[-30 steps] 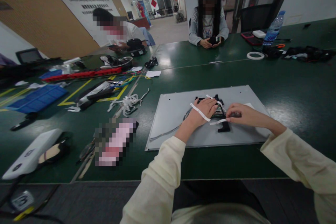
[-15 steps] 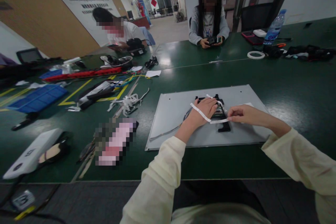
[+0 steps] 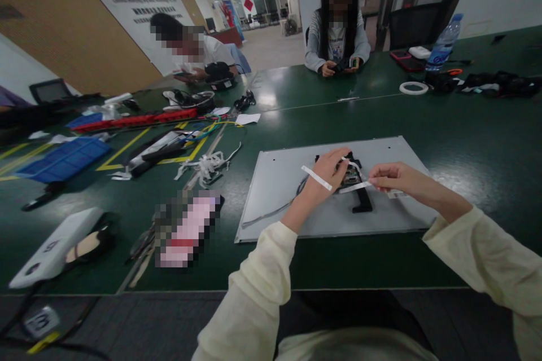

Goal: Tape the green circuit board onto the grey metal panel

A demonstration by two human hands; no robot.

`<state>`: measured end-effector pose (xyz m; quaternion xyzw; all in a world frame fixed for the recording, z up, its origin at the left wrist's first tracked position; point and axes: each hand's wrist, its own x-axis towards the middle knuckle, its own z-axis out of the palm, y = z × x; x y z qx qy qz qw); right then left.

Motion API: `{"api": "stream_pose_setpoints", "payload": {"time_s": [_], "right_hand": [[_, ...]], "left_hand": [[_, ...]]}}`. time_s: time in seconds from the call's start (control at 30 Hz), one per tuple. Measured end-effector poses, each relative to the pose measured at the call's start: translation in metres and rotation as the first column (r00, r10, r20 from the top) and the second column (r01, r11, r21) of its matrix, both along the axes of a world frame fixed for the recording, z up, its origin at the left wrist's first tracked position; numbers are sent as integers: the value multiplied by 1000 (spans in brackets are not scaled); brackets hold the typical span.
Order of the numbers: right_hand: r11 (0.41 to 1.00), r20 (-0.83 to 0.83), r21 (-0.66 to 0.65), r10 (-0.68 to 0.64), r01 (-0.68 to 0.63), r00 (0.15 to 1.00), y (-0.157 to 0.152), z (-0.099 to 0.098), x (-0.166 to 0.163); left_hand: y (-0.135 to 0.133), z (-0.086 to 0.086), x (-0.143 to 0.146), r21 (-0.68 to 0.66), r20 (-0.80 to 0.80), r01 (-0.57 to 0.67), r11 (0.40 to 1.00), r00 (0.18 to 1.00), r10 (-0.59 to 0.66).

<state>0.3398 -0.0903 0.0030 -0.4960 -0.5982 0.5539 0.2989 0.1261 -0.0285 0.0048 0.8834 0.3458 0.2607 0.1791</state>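
A black frame [image 3: 363,203] with an exposed circuit board [image 3: 351,176] lies on a light grey panel [image 3: 275,180]. My left hand [image 3: 327,172] is over its left side, fingers bent towards the board. A narrow white tape strip [image 3: 354,187] runs from the board's lower edge to my right hand [image 3: 392,176], whose thumb and fingertips pinch its end. Another stretch of white tape [image 3: 317,177] crosses the back of my left hand near the wrist. A curved white piece comes out at my left thumb and fingers, which seem closed on it. A flat grey cable [image 3: 269,213] leads left from the frame.
Left of the panel lie crumpled white strips [image 3: 207,168], a blurred-out pink phone-like object [image 3: 188,231] and a white device [image 3: 55,245]. Beyond are a blue tray [image 3: 63,159], a tape roll [image 3: 414,88] and a water bottle [image 3: 444,45]. Two people sit across the table.
My left hand has lifted its fingers slightly from the board. My right hand has risen a little with the strip, and the strip's stretch between the hands now slants upward to the right.
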Motion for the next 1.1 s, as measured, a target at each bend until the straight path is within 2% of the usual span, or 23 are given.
{"api": "stream_pose_setpoints", "payload": {"time_s": [0.1, 0.2, 0.37, 0.6, 0.73, 0.87, 1.1], "right_hand": [[1000, -42, 5, 7, -7, 999, -1, 1, 0], [1000, -58, 17, 0, 1, 998, -2, 4, 1], [1000, 8, -2, 1, -1, 1000, -2, 6, 4], [995, 91, -99, 37, -28, 995, 1, 1, 8], [992, 95, -105, 80, -70, 992, 2, -2, 10], [991, 112, -113, 87, -74, 990, 4, -4, 14], [989, 95, -128, 85, -72, 992, 5, -7, 14]], "left_hand": [[-7, 15, 0, -191, 161, 134, 972, 981, -104], [-17, 23, 0, -324, 126, 223, 920, 973, -191], [-23, 23, -2, -511, 112, 301, 805, 952, -285], [-22, 16, -2, -651, 85, 244, 718, 964, -250], [-20, 14, -2, -682, 134, 275, 678, 958, -254], [-17, 13, -4, -689, 161, 283, 667, 957, -241], [-18, 10, -3, -737, 120, 219, 639, 973, -195]]}}
